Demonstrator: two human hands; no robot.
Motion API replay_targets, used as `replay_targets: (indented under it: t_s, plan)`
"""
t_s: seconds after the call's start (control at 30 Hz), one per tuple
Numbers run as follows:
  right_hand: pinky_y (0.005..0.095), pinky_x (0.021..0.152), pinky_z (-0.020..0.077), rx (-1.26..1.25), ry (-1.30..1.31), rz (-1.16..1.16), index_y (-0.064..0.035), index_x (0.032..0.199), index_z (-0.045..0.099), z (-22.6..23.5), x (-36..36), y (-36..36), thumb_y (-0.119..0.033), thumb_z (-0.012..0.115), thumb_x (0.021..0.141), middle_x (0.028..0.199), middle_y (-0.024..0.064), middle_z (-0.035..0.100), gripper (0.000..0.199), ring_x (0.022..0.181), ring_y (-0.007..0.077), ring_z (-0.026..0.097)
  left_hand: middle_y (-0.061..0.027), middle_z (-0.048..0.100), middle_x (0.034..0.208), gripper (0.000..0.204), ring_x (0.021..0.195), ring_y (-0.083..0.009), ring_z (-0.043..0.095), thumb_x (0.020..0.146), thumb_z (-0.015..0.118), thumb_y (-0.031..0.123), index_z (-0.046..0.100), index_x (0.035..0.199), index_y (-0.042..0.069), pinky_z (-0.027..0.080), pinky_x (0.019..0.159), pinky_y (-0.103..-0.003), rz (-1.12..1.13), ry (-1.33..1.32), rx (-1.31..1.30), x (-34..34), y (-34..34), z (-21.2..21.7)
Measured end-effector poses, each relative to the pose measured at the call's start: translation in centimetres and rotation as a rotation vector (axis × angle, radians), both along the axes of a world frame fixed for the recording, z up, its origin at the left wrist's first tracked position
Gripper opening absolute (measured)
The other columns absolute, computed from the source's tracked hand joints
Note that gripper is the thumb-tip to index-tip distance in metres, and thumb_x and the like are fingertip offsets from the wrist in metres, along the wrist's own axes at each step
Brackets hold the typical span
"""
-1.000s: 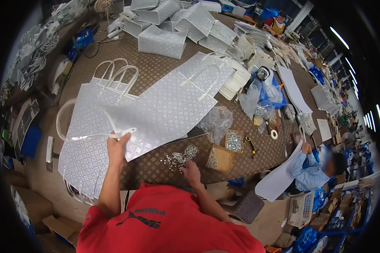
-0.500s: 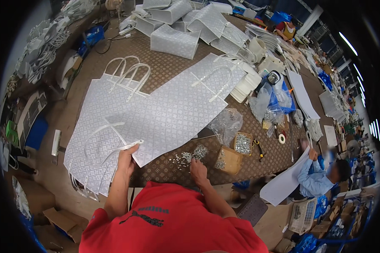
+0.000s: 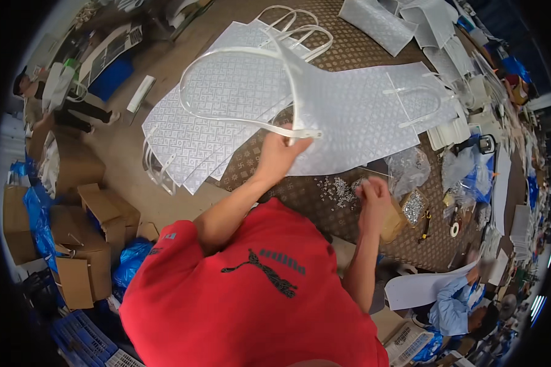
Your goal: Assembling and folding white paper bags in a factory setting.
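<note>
My left hand is closed on the end of a white strap handle and the edge of a pale patterned bag panel under it. The strap loops up to the left over other patterned panels. At its pinched end the strap shows small holes. My right hand, raised a little over the table, has its thumb and fingers pressed together; whatever is between them is too small to make out. Beside it lies a scatter of small shiny metal fasteners.
Right of my right hand are a cardboard box, a box of metal pieces, yellow-black pliers and a tape roll. Clear plastic bags lie farther back. A person in blue handles a white sheet at right.
My left hand has lifted the strap end and panel edge and pulled them in. My right hand has risen from the metal pieces with fingers pinched. The view has turned leftward.
</note>
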State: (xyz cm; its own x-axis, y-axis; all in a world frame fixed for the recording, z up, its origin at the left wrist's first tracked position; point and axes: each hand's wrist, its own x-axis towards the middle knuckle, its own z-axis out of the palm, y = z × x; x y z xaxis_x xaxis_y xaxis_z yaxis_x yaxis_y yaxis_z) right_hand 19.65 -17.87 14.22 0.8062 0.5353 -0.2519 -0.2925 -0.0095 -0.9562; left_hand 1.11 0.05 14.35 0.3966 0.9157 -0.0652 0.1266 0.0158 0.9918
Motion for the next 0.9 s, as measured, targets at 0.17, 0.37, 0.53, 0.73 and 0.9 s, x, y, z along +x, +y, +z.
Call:
replay_targets:
  t_s: [0.17, 0.37, 0.53, 0.73, 0.9]
  plan:
    - [0.0249, 0.071, 0.0494, 0.029, -0.135, 0.415, 0.0000, 0.097, 0.064, 7.0, -3.6, 5.8, 0.004, 0.067, 0.088, 0.088, 0.0017, 0.061, 0.010, 0.077, 0.0105, 0.059, -0.0019, 0.067, 0.077, 0.016, 0.070, -0.0064, 0.056, 0.088, 0.072, 0.012, 0.069, 0.096, -0.001, 0.045, 0.060, -0.027, -0.079, -0.204, 0.067, 1.4, -1.9, 2.2]
    - [0.0240, 0.076, 0.0463, 0.091, -0.513, 0.491, -0.0008, 0.095, 0.063, 5.8, -3.8, 7.3, 0.008, 0.066, 0.086, 0.096, 0.0002, 0.058, 0.013, 0.083, 0.0091, 0.055, -0.0032, 0.061, 0.069, 0.013, 0.065, -0.0060, 0.053, 0.087, 0.072, 0.011, 0.065, 0.089, 0.000, 0.042, 0.055, -0.028, -0.154, -0.168, 0.156, 1.1, -2.6, 4.3]
    - [0.0230, 0.078, 0.0439, 0.100, -0.332, 0.509, -0.0025, 0.095, 0.062, 5.7, -3.6, 7.3, 0.009, 0.067, 0.084, 0.096, -0.0007, 0.056, 0.016, 0.086, 0.0089, 0.054, -0.0057, 0.070, 0.086, 0.016, 0.080, -0.0095, 0.062, 0.087, 0.068, 0.005, 0.069, 0.103, 0.001, 0.050, 0.069, -0.028, -0.222, -0.052, 0.170, 0.7, -2.8, 4.4]
    - [0.0216, 0.077, 0.0424, 0.052, -0.185, 0.448, -0.0049, 0.099, 0.060, 5.5, -3.3, 6.6, 0.004, 0.071, 0.083, 0.096, -0.0009, 0.056, 0.021, 0.087, 0.0080, 0.053, -0.0092, 0.065, 0.077, 0.011, 0.068, -0.0139, 0.057, 0.087, 0.069, 0.009, 0.065, 0.094, 0.001, 0.045, 0.060, -0.033, -0.238, 0.052, 0.355, 0.9, -3.3, 3.6]
    - [0.0222, 0.076, 0.0431, 0.066, -0.113, 0.527, -0.0042, 0.102, 0.059, 4.1, -2.5, 7.6, -0.002, 0.071, 0.086, 0.093, -0.0010, 0.059, 0.020, 0.084, 0.0073, 0.054, -0.0106, 0.067, 0.079, 0.014, 0.071, -0.0172, 0.061, 0.089, 0.068, 0.013, 0.065, 0.094, 0.000, 0.047, 0.063, -0.033, -0.224, 0.013, 0.372, 0.7, -2.5, 4.0]
